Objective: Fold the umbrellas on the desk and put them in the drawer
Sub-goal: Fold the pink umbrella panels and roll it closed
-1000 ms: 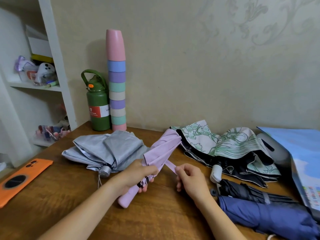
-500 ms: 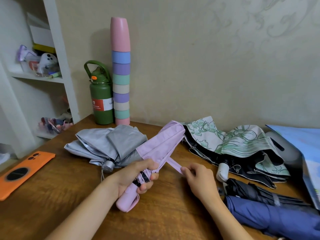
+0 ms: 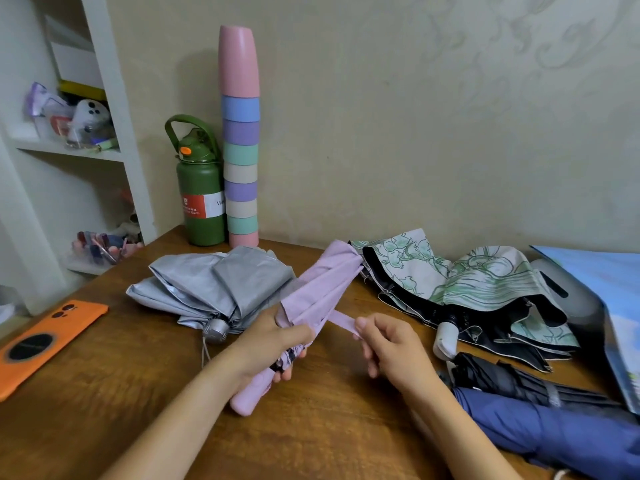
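Observation:
My left hand (image 3: 273, 344) grips the collapsed pink umbrella (image 3: 322, 289) just above its handle, the canopy pointing up and away over the desk. My right hand (image 3: 391, 348) pinches the end of the umbrella's pink strap (image 3: 341, 320), which is stretched out to the right. A loosely folded grey umbrella (image 3: 214, 289) lies to the left. A green-and-white floral umbrella (image 3: 478, 285) with black lining lies loose at the right. A rolled black umbrella (image 3: 502, 379) and a navy one (image 3: 554, 434) lie at the near right. No drawer is in view.
A green bottle (image 3: 201, 199) and a tall stack of pastel cups (image 3: 240, 140) stand at the back by the wall. An orange phone case (image 3: 45, 337) lies at the left edge. A blue bag (image 3: 613, 306) sits far right. White shelves (image 3: 104, 98) rise at the left.
The view has shifted slightly. My right hand has drawn the pink strap out tighter to the right, while my left hand keeps its grip on the pink umbrella.

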Motion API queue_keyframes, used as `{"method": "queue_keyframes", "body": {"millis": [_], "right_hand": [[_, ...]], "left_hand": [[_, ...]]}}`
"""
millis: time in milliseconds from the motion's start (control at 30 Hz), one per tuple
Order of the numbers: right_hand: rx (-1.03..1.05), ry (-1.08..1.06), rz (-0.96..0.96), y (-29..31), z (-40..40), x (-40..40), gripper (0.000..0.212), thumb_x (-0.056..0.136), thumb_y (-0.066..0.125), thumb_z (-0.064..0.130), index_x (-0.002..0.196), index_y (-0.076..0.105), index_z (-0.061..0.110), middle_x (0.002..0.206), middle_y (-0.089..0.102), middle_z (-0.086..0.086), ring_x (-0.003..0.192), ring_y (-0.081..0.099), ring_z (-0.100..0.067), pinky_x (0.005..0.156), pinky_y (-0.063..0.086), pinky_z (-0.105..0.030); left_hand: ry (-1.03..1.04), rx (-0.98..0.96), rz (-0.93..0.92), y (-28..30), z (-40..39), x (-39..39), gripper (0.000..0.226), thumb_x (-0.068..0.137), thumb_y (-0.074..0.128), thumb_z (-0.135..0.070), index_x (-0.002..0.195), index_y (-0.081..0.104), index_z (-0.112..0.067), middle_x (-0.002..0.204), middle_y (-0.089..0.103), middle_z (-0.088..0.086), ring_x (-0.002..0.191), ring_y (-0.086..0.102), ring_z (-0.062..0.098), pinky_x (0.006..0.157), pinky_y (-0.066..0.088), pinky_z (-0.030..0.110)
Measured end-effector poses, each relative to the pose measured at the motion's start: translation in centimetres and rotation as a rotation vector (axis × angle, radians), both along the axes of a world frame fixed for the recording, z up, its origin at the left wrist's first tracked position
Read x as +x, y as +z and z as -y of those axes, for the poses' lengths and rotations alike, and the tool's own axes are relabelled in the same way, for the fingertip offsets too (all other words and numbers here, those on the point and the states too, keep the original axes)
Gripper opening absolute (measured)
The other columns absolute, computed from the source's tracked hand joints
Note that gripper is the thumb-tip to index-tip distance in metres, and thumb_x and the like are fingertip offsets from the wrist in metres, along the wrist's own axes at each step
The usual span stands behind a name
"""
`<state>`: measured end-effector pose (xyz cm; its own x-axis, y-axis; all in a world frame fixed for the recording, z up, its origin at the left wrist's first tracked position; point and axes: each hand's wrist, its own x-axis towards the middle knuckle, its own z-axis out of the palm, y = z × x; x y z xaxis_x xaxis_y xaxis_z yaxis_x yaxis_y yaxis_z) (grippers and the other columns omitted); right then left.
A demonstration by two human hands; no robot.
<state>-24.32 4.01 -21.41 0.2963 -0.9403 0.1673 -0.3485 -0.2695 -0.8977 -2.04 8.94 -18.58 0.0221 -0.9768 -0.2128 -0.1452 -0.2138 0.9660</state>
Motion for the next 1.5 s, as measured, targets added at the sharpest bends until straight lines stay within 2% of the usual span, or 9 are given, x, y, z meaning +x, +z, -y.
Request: {"method": "queue_keyframes", "body": {"millis": [133,267,533,700,900,1100,1267,1400,1500], "right_hand": [[0.125,0.077,0.218,-0.6,-0.4,0.9,0.045,0.104,0.056,0.040,0.083,0.050,0.000,0.059,0.042,-0.002,0.043,0.036,-0.013,0.046,0.030,-0.021],[0.280,0.026,0.265,0.7,-1.3,1.3,0.040,0.108,0.044,0.042,0.074,0.054,0.024,0.065,0.037,0.006,0.054,0.030,-0.008,0.050,0.026,-0.018],[0.267,-0.232,0.084,0.6,-1.0,1.3,0.062,0.088,0.061,0.070,0.062,0.048,0.016,0.042,0.040,0.009,0.042,0.035,-0.009,0.051,0.027,-0.027],[0.276,-0.313,0.196,-0.1,-0.4,0.6,0.045,0.093,0.066,0.050,0.065,0.052,0.018,0.039,0.042,0.013,0.044,0.039,-0.008,0.053,0.031,-0.028],[0.186,-0.226,0.251,0.0,0.2,0.0,0.045,0.090,0.067,0.048,0.060,0.050,0.019,0.052,0.046,0.007,0.055,0.042,-0.013,0.060,0.032,-0.034],[0.120,-0.018,0.308,-0.1,0.1,0.1,0.041,0.097,0.062,0.041,0.094,0.073,0.002,0.091,0.078,-0.013,0.085,0.069,-0.022,0.081,0.052,-0.040],[0.107,0.060,0.275,0.0,-0.2,0.3,0.036,0.100,0.059,0.046,0.101,0.075,0.013,0.099,0.078,-0.009,0.098,0.073,-0.025,0.087,0.054,-0.042],[0.113,0.093,0.200,0.2,-0.4,0.4,0.058,0.099,0.052,0.064,0.107,0.073,0.010,0.104,0.075,-0.015,0.103,0.070,-0.023,0.099,0.050,-0.058],[0.224,0.070,0.275,0.4,-0.4,0.4,0.054,0.110,0.033,0.050,0.105,0.074,0.016,0.100,0.079,-0.005,0.099,0.074,-0.019,0.092,0.057,-0.041]], "left_hand": [[0.041,-0.337,0.649,-0.7,-0.4,-1.3,0.067,0.079,0.070,-0.036,0.132,0.037,-0.060,0.087,0.071,-0.006,0.073,0.068,0.022,0.065,0.059,0.039],[0.084,-0.464,1.148,-1.6,-0.8,-4.2,0.088,0.093,0.066,-0.043,0.148,-0.001,-0.055,0.118,0.067,-0.001,0.107,0.068,0.028,0.083,0.055,0.039],[0.164,-0.657,1.460,-5.2,-0.7,-7.1,0.106,0.055,0.090,-0.008,0.148,0.041,-0.021,0.076,0.057,0.010,0.048,0.053,0.022,0.039,0.042,0.030],[0.005,-0.574,1.237,-3.8,-1.5,-6.9,0.096,0.091,0.049,-0.061,0.155,-0.021,-0.048,0.129,0.045,-0.004,0.112,0.055,0.018,0.090,0.044,0.031],[0.014,-0.448,0.789,-2.0,-1.2,-5.7,0.082,0.083,0.044,-0.080,0.155,0.016,-0.054,0.147,0.050,-0.021,0.131,0.054,0.013,0.104,0.047,0.037],[-0.217,-0.144,0.061,0.4,-0.4,-3.8,0.037,0.090,0.071,-0.054,0.121,0.066,-0.034,0.112,0.075,-0.010,0.105,0.070,0.007,0.102,0.053,0.038],[-0.190,-0.004,-0.050,0.8,-0.6,-4.2,0.035,0.089,0.077,-0.034,0.120,0.063,-0.024,0.094,0.078,0.013,0.073,0.073,0.031,0.059,0.057,0.033],[-0.129,-0.007,-0.079,0.7,-0.7,-3.6,0.029,0.089,0.077,-0.030,0.116,0.068,-0.022,0.095,0.076,0.018,0.065,0.069,0.031,0.055,0.056,0.030],[-0.119,0.004,-0.100,0.3,-0.8,-3.6,0.028,0.089,0.077,-0.031,0.115,0.069,-0.022,0.090,0.076,0.015,0.065,0.069,0.031,0.056,0.055,0.031]]}}
